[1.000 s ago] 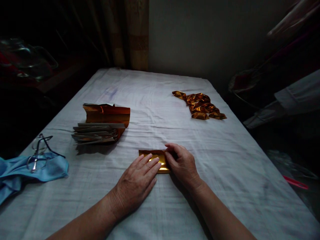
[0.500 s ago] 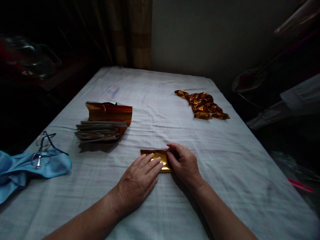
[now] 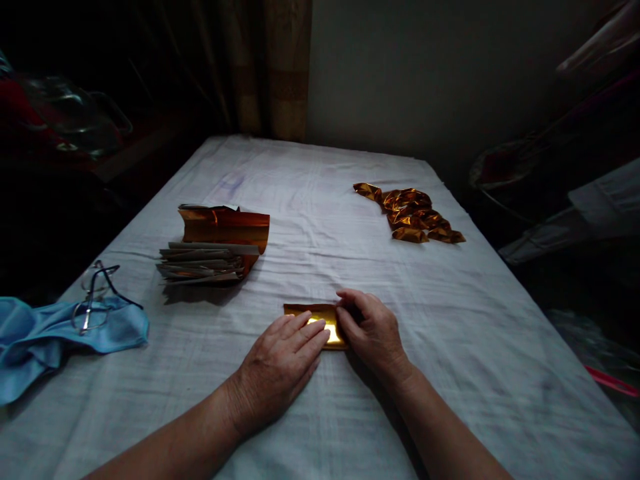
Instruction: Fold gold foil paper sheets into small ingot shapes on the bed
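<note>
1. The left hand (image 3: 280,363) lies flat, palm down, its fingers spread over the near left part of a small gold foil sheet (image 3: 316,322), pinning it to the white cloth (image 3: 320,200).
2. The right hand (image 3: 374,331) is curled at the sheet's right end, thumb and fingertips pinched on that edge; the exact grip is hidden by the knuckles.
3. The gold foil sheet rests on the cloth between the two hands, near the front middle of the table, its far strip in shadow and its centre catching a bright glint.
4. Risk: the foil looks thin and slick, so an uneven press could let it slide under the flat palm and set a crooked crease; a hard pinch at the right edge could tear or crumple it.
5. Risk: the cloth is wrinkled and loose, so pushing forward might drag it and shift the sheet with it.
6. Further left stands a stack of foil sheets (image 3: 215,247), one gold leaf curling up behind it.
7. Far right lies a pile of folded gold pieces (image 3: 413,215).
8. At the left edge, spectacles (image 3: 97,293) rest on a blue cloth (image 3: 60,333), well apart from the hands.
</note>
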`<state>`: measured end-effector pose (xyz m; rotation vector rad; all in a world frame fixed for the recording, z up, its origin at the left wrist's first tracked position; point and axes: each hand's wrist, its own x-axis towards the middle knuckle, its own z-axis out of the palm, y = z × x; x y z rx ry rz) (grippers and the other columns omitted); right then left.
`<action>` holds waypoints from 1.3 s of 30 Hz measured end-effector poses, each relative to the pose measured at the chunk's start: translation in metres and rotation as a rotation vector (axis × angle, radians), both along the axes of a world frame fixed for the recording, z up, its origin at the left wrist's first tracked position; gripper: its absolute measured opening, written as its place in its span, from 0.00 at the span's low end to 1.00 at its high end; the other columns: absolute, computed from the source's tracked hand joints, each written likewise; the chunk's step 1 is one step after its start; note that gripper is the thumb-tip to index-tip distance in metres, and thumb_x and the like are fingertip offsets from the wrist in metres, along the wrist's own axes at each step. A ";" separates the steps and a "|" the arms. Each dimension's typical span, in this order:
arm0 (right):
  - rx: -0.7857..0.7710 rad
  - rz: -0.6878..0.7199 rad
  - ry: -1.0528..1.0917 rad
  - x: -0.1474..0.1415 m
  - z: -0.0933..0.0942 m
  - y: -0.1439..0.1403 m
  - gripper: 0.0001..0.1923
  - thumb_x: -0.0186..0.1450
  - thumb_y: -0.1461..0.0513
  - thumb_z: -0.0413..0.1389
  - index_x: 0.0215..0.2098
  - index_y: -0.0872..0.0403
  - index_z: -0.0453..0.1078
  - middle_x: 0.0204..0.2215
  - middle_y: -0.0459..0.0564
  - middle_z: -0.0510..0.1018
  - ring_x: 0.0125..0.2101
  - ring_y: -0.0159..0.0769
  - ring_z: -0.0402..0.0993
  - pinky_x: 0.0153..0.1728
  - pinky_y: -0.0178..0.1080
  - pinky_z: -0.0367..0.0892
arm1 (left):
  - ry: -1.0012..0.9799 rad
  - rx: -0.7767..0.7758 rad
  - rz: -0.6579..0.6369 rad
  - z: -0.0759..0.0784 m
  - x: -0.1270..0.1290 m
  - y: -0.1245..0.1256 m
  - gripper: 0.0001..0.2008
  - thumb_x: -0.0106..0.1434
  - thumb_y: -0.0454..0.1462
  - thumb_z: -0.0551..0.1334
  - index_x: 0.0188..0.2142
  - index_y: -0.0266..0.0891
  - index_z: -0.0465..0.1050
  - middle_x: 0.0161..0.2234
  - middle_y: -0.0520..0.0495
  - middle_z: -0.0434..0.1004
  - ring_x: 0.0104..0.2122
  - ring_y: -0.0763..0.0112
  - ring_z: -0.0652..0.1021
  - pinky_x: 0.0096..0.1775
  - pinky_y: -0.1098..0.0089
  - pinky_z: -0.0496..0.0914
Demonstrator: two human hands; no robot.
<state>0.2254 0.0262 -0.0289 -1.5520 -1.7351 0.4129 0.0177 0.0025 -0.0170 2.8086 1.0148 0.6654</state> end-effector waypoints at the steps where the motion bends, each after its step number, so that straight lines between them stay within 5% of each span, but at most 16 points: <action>1: 0.005 0.002 0.002 0.000 0.000 0.000 0.11 0.64 0.61 0.54 0.43 0.50 0.75 0.33 0.48 0.82 0.34 0.39 0.78 0.38 0.41 0.71 | -0.003 -0.001 -0.002 0.001 0.000 0.000 0.17 0.73 0.36 0.51 0.58 0.38 0.70 0.56 0.46 0.76 0.57 0.57 0.73 0.57 0.54 0.69; 11: 0.041 0.021 -0.030 0.001 -0.001 0.000 0.11 0.64 0.62 0.54 0.43 0.51 0.75 0.34 0.49 0.82 0.34 0.38 0.78 0.38 0.40 0.71 | -0.029 0.022 -0.022 0.002 0.000 0.002 0.16 0.73 0.35 0.52 0.56 0.38 0.72 0.53 0.46 0.79 0.54 0.58 0.76 0.52 0.55 0.71; 39: 0.134 0.028 -0.013 0.003 0.001 0.001 0.10 0.64 0.66 0.52 0.41 0.51 0.73 0.36 0.50 0.80 0.36 0.37 0.76 0.38 0.38 0.71 | 0.015 -0.044 0.015 -0.006 -0.003 0.002 0.17 0.71 0.38 0.54 0.57 0.42 0.70 0.59 0.47 0.73 0.60 0.58 0.70 0.62 0.52 0.62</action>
